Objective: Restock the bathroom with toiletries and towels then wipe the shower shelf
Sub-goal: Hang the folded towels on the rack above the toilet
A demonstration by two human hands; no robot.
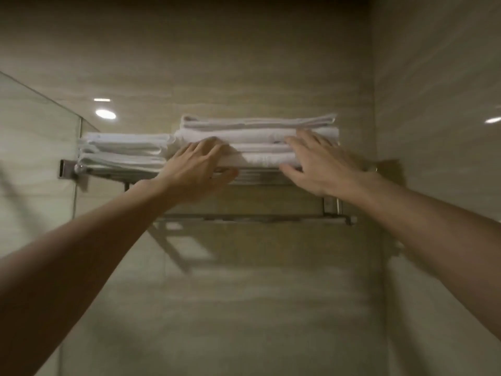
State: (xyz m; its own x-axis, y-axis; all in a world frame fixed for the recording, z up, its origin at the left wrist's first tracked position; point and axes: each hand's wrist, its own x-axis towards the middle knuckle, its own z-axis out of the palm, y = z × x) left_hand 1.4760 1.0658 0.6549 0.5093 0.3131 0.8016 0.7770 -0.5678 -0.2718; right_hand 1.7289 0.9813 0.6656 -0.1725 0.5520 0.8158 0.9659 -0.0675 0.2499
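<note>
both arms reach up toward a metal wall rack [260, 178] fixed to a beige tiled wall [244, 63], seen from below. two piles of folded white towels sit on the rack's top shelf. the taller stack [260, 137] lies just above the frame's centre, toward 12 o'clock, and a lower stack [124, 150] sits just beside it at about 10 o'clock, the two touching where they meet.

the left hand [196, 169] is spread against the front of the taller stack at its left end, fingers [214, 145] loosely apart and laid on the towel folds, the thumb low by the shelf's front edge. the right hand [317, 164] rests on the same stack's right part, fingers splayed over the folds and the thumb pointing toward 9 o'clock along the bottom towel. both hands look flat and unclenched, pressing rather than gripping, though the picture is blurred and the fingertips may be curled a little into the cloth.

a lower rail [254, 219] of the rack runs below the hands and carries nothing. a glass panel [38, 147] stands at 9 o'clock, its edge meeting the rack's left bracket [67, 169]. ceiling lights reflect in the tiles.
</note>
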